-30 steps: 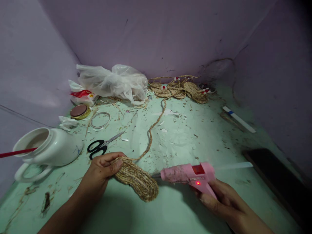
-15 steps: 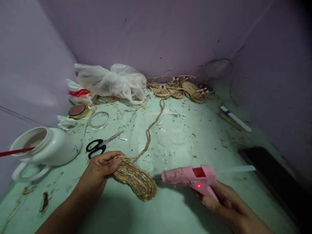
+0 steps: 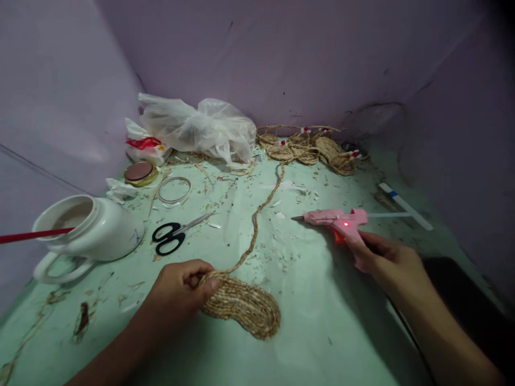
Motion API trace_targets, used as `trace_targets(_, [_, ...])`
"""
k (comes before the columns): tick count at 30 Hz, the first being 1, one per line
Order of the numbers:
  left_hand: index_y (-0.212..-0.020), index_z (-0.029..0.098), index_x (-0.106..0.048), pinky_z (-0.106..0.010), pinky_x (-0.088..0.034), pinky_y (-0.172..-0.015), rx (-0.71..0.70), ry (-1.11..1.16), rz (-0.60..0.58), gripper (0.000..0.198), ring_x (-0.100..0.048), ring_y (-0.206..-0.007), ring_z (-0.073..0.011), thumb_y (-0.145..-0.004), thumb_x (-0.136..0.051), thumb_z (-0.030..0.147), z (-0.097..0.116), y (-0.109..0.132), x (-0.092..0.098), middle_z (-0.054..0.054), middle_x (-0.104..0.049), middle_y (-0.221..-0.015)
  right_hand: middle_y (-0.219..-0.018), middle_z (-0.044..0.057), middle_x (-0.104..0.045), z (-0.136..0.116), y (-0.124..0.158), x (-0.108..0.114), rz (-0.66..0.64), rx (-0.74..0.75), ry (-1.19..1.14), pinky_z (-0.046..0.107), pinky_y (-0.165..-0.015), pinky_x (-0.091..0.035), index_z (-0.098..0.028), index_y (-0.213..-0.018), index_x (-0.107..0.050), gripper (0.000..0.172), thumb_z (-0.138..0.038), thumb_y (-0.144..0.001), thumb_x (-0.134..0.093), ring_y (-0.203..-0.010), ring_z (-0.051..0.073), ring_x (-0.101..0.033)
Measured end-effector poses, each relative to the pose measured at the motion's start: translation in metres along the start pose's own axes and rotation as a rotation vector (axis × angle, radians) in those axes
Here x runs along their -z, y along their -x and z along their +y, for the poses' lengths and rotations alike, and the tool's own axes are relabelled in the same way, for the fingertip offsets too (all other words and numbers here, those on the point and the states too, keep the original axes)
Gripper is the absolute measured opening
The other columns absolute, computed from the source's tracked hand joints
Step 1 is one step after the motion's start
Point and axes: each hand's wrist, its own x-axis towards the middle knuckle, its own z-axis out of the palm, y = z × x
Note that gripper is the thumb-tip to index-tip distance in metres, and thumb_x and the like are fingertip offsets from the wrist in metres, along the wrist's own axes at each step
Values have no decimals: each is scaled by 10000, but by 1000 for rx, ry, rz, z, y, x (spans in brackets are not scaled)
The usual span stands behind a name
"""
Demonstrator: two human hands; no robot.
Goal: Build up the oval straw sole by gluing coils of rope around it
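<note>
My left hand pinches the near-left end of a sole-shaped piece of coiled straw braid, thumb on top. From that end a loose length of braided cord runs away across the table toward the back. My right hand is wrapped round the handle of a pink hot glue gun. Its red light is lit, its metal nozzle points left, and a clear glue stick sticks out of its back. The nozzle is apart from the straw sole.
Black-handled scissors, a tape ring and a white jug on its side lie left. A plastic bag and beaded straw pieces line the back wall. A dark flat object lies right.
The glue gun in my right hand has moved up and away from the straw sole, and its handle has turned. The whole view has shifted slightly; my left hand keeps its pinch.
</note>
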Motion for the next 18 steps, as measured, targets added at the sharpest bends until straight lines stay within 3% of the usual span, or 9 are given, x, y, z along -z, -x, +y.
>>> trace_targets(3, [-678, 219, -707, -243, -326, -497, -140, -391, -25, 193, -511, -524, -153, -754, -600, 360, 3, 4, 3, 4, -592, -562, -691, 114, -630, -11, 2, 5, 162, -6, 365, 321, -470, -280, -204, -754, -710, 318, -511, -689, -665, -656, 313, -558])
trace_targets(5, [-726, 235, -701, -271, -359, -559, -173, -546, -57, 187, -554, -601, -180, -789, -560, 341, 6, 7, 4, -8, -622, -654, -907, 153, -662, -25, 9, 0, 248, 249, 565, 398, -552, -373, -212, -846, -704, 308, -476, -790, -556, -816, 372, -590])
trace_targets(6, [-795, 245, -698, -285, -377, -588, -171, -594, -56, 166, -574, -642, -193, -794, -551, 323, 7, 9, 4, -15, -641, -733, -982, 145, -662, -33, 12, -6, 226, 422, 557, 432, -633, -422, -222, -917, -690, 281, -427, -835, -517, -887, 364, -600])
trace_targets(7, [-882, 256, -687, -300, -396, -620, -167, -628, -40, 169, -593, -695, -207, -787, -556, 303, 7, 11, 4, -23, -652, -835, -1011, 119, -668, -42, 15, -15, 163, 603, 484, 436, -711, -455, -241, -970, -674, 233, -364, -859, -510, -920, 330, -613])
trace_targets(10, [-1140, 268, -582, -354, -442, -751, -222, -648, 4, 422, -597, -926, -259, -720, -620, 253, 6, 15, 3, -62, -581, -1149, -1129, 68, -666, -64, 17, -52, -273, 999, 348, 398, -865, -473, -261, -1088, -632, 273, -153, -871, -509, -1054, 242, -590])
trace_targets(13, [-1181, 240, -527, -381, -451, -818, -293, -636, -14, 525, -548, -1037, -284, -674, -662, 231, 3, 19, 0, -92, -533, -1207, -1224, 61, -640, -74, 13, -89, -590, 1156, 392, 432, -969, -418, -225, -1169, -604, 377, -63, -845, -500, -1197, 239, -497])
trace_targets(15, [-1116, 233, -542, -383, -456, -796, -291, -644, -34, 453, -554, -986, -271, -677, -653, 210, 1, 20, -2, -86, -549, -1155, -1195, 39, -655, -74, 8, -103, -672, 1166, 451, 484, -1016, -349, -235, -1160, -610, 380, -66, -826, -542, -1208, 247, -481])
trace_targets(18, [-1020, 222, -556, -386, -455, -773, -294, -646, -48, 350, -551, -913, -251, -683, -645, 189, 0, 20, -5, -68, -566, -1066, -1015, 8, -698, -69, 4, -110, -650, 1167, 534, 521, -1038, -265, -260, -1025, -661, 267, -98, -826, -590, -1097, 239, -543])
